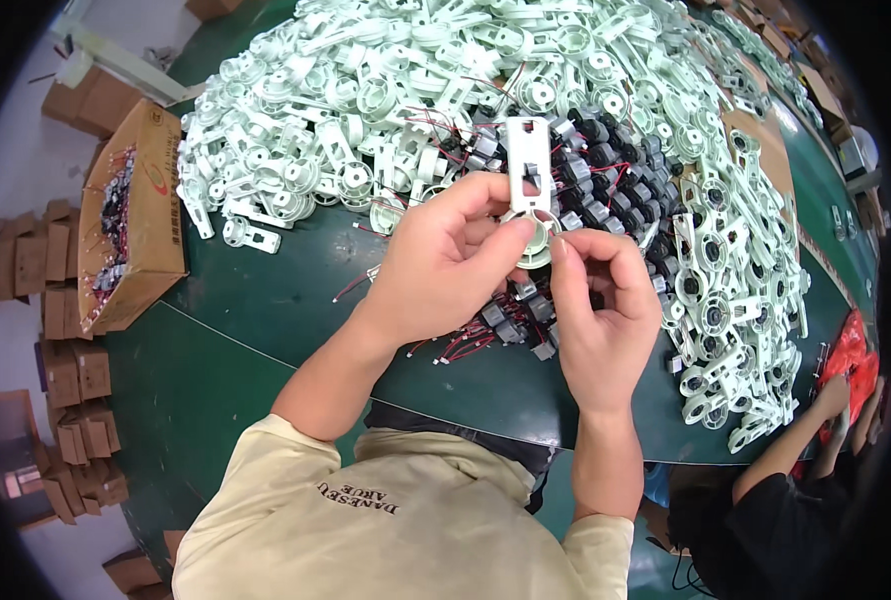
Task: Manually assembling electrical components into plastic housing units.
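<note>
A pale green plastic housing (pixel 529 165), with a slotted flat arm and a round ring at its lower end, is held up over the table. My left hand (pixel 455 255) grips it at the ring, thumb across the front. From the other side my right hand (pixel 605 300) pinches at the ring's right edge, its thumb and forefinger close together. Whether a small part lies between those fingertips is hidden. Below and behind my hands lie several small grey and black motors (pixel 600 170) with red wires.
A large heap of pale green housings (pixel 385 90) covers the far table. More housings, fitted with black parts (pixel 715 315), lie at the right. A cardboard box (pixel 150 220) of wired motors stands at the left. At far right, another person's hand (pixel 833 395) touches a red bag (pixel 850 360).
</note>
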Motion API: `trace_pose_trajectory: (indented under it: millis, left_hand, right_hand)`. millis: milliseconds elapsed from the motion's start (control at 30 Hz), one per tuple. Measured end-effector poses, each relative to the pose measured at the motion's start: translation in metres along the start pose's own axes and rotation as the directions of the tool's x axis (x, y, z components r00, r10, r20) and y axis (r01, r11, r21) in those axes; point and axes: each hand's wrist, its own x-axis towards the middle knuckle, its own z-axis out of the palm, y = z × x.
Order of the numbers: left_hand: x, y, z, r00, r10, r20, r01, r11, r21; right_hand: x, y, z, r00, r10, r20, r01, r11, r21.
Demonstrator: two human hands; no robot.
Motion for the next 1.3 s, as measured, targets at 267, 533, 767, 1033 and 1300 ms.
trace_pose_trajectory:
  millis: [267,533,767,1033,1300]
  left_hand:
    - [-0.001,-0.010,-0.008,0.971,-0.016,0.239,0.040,0.995,-0.094]
    - [0.004,-0.017,-0.001,0.980,0.011,0.199,0.010,0.995,-0.104]
    - [0.003,-0.017,-0.003,0.972,0.020,0.232,-0.006,0.998,-0.060]
    - [0.004,-0.018,-0.006,0.975,0.024,0.222,0.001,0.994,-0.111]
    - [0.003,-0.017,-0.004,0.964,-0.005,0.265,0.026,0.997,-0.075]
  right_hand:
    - [0.004,0.003,-0.004,0.999,-0.001,-0.055,-0.002,0.999,-0.051]
    - [0.004,0.004,-0.005,0.997,-0.056,-0.062,0.049,0.993,-0.105]
    - [0.006,0.002,-0.006,0.993,-0.119,-0.017,0.115,0.977,-0.178]
    - [0.006,0.002,-0.005,0.992,-0.120,-0.028,0.113,0.978,-0.177]
    - [0.005,0.002,-0.007,0.997,-0.078,-0.010,0.075,0.980,-0.186]
